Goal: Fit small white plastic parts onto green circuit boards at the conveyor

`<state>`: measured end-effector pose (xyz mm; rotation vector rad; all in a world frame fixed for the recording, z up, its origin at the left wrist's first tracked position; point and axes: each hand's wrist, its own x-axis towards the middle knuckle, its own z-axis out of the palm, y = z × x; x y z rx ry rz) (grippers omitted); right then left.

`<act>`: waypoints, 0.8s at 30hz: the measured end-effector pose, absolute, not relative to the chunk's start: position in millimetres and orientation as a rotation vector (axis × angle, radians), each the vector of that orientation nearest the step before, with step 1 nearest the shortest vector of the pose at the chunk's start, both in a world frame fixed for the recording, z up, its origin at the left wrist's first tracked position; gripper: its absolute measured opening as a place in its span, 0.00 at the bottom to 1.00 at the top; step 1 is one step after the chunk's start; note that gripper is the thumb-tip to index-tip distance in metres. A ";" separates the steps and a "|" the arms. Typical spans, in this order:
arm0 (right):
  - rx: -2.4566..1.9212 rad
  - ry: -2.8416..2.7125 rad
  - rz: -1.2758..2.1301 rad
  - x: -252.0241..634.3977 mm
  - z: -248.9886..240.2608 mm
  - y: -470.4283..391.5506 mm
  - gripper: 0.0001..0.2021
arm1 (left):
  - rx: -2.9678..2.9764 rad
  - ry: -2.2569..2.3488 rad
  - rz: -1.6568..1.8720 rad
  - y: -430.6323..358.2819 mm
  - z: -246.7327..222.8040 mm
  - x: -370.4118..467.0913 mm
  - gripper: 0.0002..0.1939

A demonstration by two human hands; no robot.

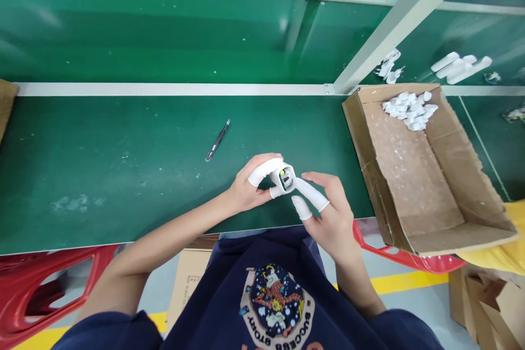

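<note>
My left hand [258,180] is closed around a small white plastic housing [288,179], tilted so its open end faces up toward me. Inside the housing a green circuit board edge and a bit of yellow show; the rest is hidden. White finger cots cover the thumb and index finger of both hands. My right hand [324,199] is beside the housing, index fingertip at its rim, thumb apart from it and nothing visible between them. Black tweezers [217,140] lie on the green table [123,175], beyond my left hand.
To the right, a cardboard box [418,186] holds a heap of small white parts [411,110]. Several white elongated pieces [461,68] lie behind it. A slanted white post [410,16] rises near the box. Red stools [53,290] stand below the table edge. A yellow sleeve [500,246] shows at far right.
</note>
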<state>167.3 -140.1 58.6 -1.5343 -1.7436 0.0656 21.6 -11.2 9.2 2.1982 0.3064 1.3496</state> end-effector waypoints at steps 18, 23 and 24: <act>-1.451 -1.368 0.452 143.9 49.1 -131.2 0.19 | 2.075 0.437 1.396 -9.0 -14.4 19.0 0.32; -1.400 -1.257 0.490 155.5 47.6 -136.2 0.16 | 1.954 0.304 1.400 -8.5 -16.6 23.2 0.34; -1.419 -1.273 0.471 156.8 48.5 -135.9 0.15 | 1.942 0.301 1.396 -8.9 -15.7 23.7 0.35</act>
